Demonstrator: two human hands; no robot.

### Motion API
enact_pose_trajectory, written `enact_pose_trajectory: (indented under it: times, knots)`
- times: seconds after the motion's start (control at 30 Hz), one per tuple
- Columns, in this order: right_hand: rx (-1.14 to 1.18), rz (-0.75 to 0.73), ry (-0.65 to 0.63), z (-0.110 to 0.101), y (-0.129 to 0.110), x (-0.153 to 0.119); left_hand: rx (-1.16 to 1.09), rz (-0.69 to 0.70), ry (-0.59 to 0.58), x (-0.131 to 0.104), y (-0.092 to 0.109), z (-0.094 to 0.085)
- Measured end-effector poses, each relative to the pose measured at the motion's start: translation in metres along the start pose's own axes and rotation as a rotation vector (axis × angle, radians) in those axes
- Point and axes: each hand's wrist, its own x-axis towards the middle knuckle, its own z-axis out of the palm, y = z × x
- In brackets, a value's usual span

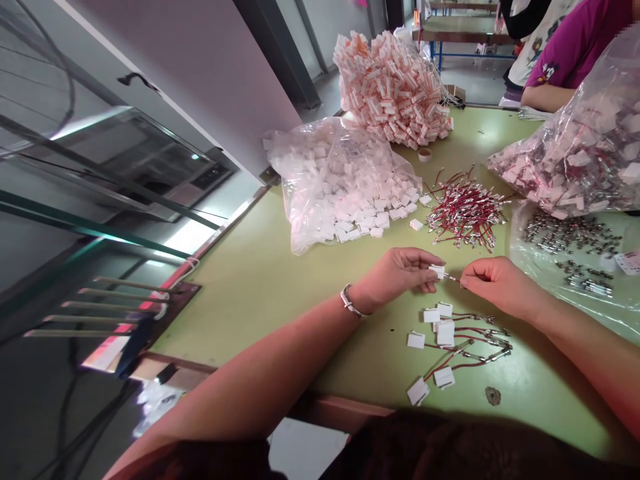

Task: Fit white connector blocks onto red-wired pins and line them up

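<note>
Between the thumb and fingers of my left hand (400, 272) is a small white plastic connector housing (437, 271). My right hand (493, 283) pinches a short red wire (454, 278) with a metal terminal, its end at the right side of that housing. Whether the terminal sits inside the housing I cannot tell. Below my hands lie several white housings (445, 333) with red wires and metal ends attached. Beyond my hands is a heap of loose red wires (467, 210) with metal terminals.
A clear bag of white housings (345, 180) spills onto the green table (240, 280). Behind it stands a big pile of white-and-orange parts (395, 90), near a tape roll (425, 155). At right are a full plastic bag (585, 147), metal pieces (570, 233) and a person in a purple sleeve (575, 47).
</note>
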Motion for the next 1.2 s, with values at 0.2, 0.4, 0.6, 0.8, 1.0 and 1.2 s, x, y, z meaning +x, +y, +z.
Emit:
enact_pose_trajectory:
  times: [0.2, 0.4, 0.6, 0.8, 1.0, 1.2]
  knots:
    - [0.035, -0.035, -0.192, -0.006, -0.001, -0.004, 0.002, 0.023, -0.083, -0.001, 0.0, -0.002]
    - [0.023, -0.036, -0.305, -0.006, -0.003, -0.003, -0.019, -0.012, -0.264, -0.004, 0.004, -0.003]
    - [-0.086, -0.112, -0.014, 0.012, -0.006, -0.005, -0.07, -0.016, -0.099, 0.0, -0.007, 0.009]
    - [-0.232, -0.174, 0.052, 0.016, 0.007, 0.001, 0.229, 0.097, -0.054, 0.004, -0.005, 0.009]
    - [-0.375, -0.306, -0.077, 0.016, 0.002, -0.01, 0.89, 0.512, 0.327, 0.018, -0.003, -0.026]
    - [-0.534, -0.325, 0.18, -0.026, 0.0, -0.008, 1.118, 0.583, 0.265, 0.029, 0.002, -0.024]
